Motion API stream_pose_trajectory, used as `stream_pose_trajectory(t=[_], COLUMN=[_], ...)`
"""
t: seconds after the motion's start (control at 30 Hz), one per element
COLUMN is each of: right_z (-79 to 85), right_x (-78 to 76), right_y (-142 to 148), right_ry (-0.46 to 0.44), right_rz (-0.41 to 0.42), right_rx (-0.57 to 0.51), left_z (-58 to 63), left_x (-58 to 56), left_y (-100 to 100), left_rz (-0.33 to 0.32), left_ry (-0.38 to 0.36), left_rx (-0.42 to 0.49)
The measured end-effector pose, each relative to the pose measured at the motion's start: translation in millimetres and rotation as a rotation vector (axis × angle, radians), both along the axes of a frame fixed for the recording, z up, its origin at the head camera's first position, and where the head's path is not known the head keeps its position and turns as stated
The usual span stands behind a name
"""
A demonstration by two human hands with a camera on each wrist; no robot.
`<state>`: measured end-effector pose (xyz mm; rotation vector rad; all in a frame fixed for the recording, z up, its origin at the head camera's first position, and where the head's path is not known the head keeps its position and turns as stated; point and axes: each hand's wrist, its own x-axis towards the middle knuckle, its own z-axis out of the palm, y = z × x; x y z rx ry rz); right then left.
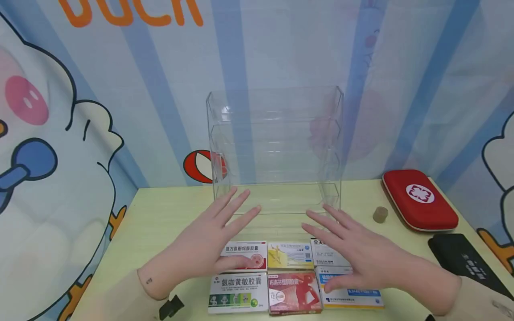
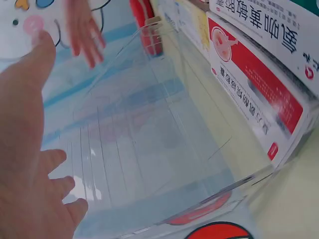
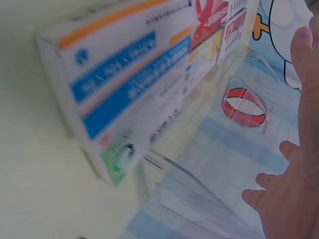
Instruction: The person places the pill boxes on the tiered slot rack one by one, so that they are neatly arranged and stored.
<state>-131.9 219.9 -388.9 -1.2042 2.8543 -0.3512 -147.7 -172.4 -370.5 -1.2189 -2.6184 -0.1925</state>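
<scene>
My left hand [image 1: 209, 243] hovers with fingers spread over the left part of two rows of medicine boxes, holding nothing. Its thumb overlaps the red and white box [image 1: 237, 249] in the head view; contact cannot be told. My right hand [image 1: 361, 254], likewise spread and holding nothing, is above the blue and white box [image 1: 349, 301] and partly covers the white box [image 1: 325, 254] behind it. Between the hands lie a yellow and white box [image 1: 290, 256] and a red box [image 1: 295, 292]. A green and white box [image 1: 238, 292] lies front left. Behind them stands a clear tiered rack [image 1: 277, 151].
A red zip case [image 1: 419, 200] with a white emblem lies at the right rear of the table [image 1: 168, 214]. Near it are a small brown cylinder [image 1: 380, 215] and a black pouch [image 1: 466, 263]. A printed curtain [image 1: 160, 89] hangs behind the rack.
</scene>
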Motion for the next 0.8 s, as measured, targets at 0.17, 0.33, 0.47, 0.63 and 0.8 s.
stream_pose_trajectory(t=[0.17,0.33,0.47,0.63,0.8], right_z=[-22.9,-44.2,-58.2,-68.8,-75.9], right_x=[13.6,26.3,33.0,37.7,39.9], right_y=[18,33,43,52,60], right_ry=[-0.180,-0.279,-0.306,-0.307,-0.364], right_rz=[-0.157,-0.300,-0.405,-0.508,-0.557], right_rx=[-0.059,-0.069,-0.034,0.001,-0.011], left_z=[-19.2,-37.4,-50.9,-71.5,-92.7], left_x=[-8.3,-20.2,-29.7,-41.3,-48.2], left_y=[-9,-17,-20,-25,-32], left_rz=[0.136,0.278,0.348,0.433,0.423], left_ry=[-0.065,-0.078,-0.149,-0.283,-0.380], left_rx=[0.220,0.367,0.497,0.694,0.848])
